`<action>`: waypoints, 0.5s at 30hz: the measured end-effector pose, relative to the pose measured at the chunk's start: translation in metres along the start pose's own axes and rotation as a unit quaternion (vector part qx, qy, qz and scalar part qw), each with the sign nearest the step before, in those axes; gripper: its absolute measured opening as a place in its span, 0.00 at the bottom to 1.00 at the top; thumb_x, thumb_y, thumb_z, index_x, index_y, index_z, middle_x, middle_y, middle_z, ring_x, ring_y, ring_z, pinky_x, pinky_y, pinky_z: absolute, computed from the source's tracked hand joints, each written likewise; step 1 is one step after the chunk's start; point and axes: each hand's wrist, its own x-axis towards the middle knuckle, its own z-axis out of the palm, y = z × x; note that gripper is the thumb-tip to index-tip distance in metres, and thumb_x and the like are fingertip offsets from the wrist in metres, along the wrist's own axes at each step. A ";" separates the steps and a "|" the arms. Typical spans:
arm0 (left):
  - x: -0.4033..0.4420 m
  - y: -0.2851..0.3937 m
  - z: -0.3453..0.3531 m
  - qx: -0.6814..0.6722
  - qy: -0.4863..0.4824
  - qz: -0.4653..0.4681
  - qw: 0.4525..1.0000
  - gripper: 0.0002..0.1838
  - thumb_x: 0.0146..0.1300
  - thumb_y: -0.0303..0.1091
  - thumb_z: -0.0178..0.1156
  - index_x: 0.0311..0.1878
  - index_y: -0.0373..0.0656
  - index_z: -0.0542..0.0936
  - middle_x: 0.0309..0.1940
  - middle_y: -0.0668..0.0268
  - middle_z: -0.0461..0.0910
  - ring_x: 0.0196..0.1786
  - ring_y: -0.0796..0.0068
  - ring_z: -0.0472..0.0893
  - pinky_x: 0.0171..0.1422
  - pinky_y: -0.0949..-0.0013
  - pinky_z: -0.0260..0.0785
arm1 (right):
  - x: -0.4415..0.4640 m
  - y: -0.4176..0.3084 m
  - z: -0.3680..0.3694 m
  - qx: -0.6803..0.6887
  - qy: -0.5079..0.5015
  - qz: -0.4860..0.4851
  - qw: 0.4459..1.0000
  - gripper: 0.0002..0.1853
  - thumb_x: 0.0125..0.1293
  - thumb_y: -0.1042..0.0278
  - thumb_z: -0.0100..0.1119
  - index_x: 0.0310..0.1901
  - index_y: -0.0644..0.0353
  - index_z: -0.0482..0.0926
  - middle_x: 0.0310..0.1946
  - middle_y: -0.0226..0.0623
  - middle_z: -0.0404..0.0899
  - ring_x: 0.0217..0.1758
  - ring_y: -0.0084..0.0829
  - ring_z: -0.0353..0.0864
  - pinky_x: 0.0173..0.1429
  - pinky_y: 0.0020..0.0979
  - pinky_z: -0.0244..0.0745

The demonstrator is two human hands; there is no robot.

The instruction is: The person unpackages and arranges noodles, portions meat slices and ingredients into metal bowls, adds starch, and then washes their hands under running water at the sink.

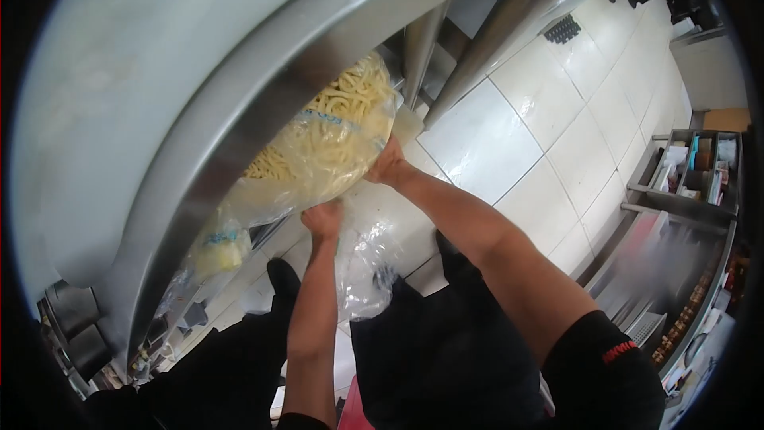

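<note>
A clear plastic bag (318,147) of thick, pale noodles (360,102) is held beneath the curved metal edge of a tabletop (167,183), over the tiled floor (557,167). Its far corner is grasped by the right hand (387,161), while the left hand (322,219) appears clenched on its lower edge; how much film is caught between the fingers cannot be told, since they are partly hidden. The upper part of the bag is covered from view by the metal edge.

A slip may be judged the main risk. The film looks thin and slack, and the load seems heavy and loose, so the weight could be shifted to one end if the two grips were raised unevenly. If only a fold of film is pinched, the plastic could be stretched or torn, and noodles could be spilled onto the floor. A snag could also be caused by the metal edge above, or by the metal post (422,44) just beyond the bag, should the film be dragged against either. A second bag (223,251) lies near the lower end of the first and might be pulled along if the films cling. Finally, loose plastic sheeting (366,271) hangs below the left hand, close to the legs; a shoe (283,275) could be tangled in it if it were dropped.
</note>
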 end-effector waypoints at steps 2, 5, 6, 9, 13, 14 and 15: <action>0.009 -0.005 0.003 -0.014 0.100 0.043 0.994 0.18 0.44 0.43 0.65 0.39 0.45 0.80 0.34 0.57 0.80 0.37 0.52 0.79 0.44 0.54 0.70 | 0.003 0.006 -0.001 0.025 -0.012 -0.019 0.999 0.33 0.61 0.47 0.38 0.68 0.46 0.51 0.70 0.34 0.47 0.72 0.38 0.43 0.72 0.49 0.34; 0.010 -0.004 -0.021 0.005 0.198 0.067 0.978 0.20 0.41 0.41 0.69 0.33 0.38 0.78 0.35 0.52 0.79 0.32 0.54 0.76 0.38 0.55 0.68 | -0.006 0.013 0.016 0.122 -0.069 -0.054 0.989 0.35 0.58 0.52 0.45 0.68 0.48 0.51 0.69 0.39 0.49 0.71 0.42 0.46 0.71 0.48 0.41; 0.003 0.002 -0.042 -0.081 0.061 -0.078 0.992 0.20 0.42 0.41 0.69 0.36 0.38 0.79 0.33 0.54 0.79 0.34 0.55 0.77 0.42 0.58 0.68 | -0.016 0.013 0.019 0.188 -0.114 -0.069 0.973 0.37 0.55 0.56 0.49 0.68 0.48 0.51 0.68 0.42 0.50 0.71 0.44 0.47 0.70 0.46 0.45; -0.032 0.021 -0.079 -0.309 -0.052 -0.355 0.881 0.20 0.44 0.39 0.69 0.35 0.33 0.79 0.27 0.55 0.79 0.33 0.63 0.77 0.46 0.64 0.67 | -0.122 0.013 -0.036 0.390 -0.147 -0.077 0.906 0.51 0.38 0.80 0.59 0.68 0.56 0.45 0.68 0.51 0.45 0.71 0.47 0.45 0.73 0.38 0.42; -0.091 0.095 -0.157 -0.679 -0.022 -0.511 0.526 0.10 0.53 0.41 0.63 0.27 0.46 0.76 0.21 0.68 0.75 0.17 0.76 0.71 0.19 0.72 0.60 | -0.238 -0.029 -0.092 0.338 -0.154 -0.007 0.928 0.76 0.22 0.45 0.78 0.68 0.58 0.30 0.68 0.60 0.32 0.69 0.65 0.34 0.69 0.54 0.41; -0.108 0.104 -0.162 -0.694 -0.053 -0.541 0.473 0.12 0.57 0.43 0.59 0.34 0.44 0.77 0.26 0.68 0.77 0.24 0.73 0.75 0.23 0.71 0.65 | -0.251 -0.048 -0.113 0.296 -0.209 0.049 0.931 0.78 0.21 0.40 0.77 0.67 0.64 0.30 0.68 0.60 0.33 0.70 0.62 0.33 0.71 0.52 0.37; -0.123 0.130 -0.182 -0.730 -0.060 -0.512 0.447 0.12 0.58 0.42 0.58 0.36 0.44 0.77 0.27 0.68 0.76 0.29 0.72 0.77 0.30 0.69 0.69 | -0.264 -0.054 -0.111 0.404 -0.108 0.034 0.908 0.78 0.21 0.37 0.76 0.67 0.63 0.30 0.68 0.59 0.34 0.71 0.56 0.36 0.72 0.45 0.40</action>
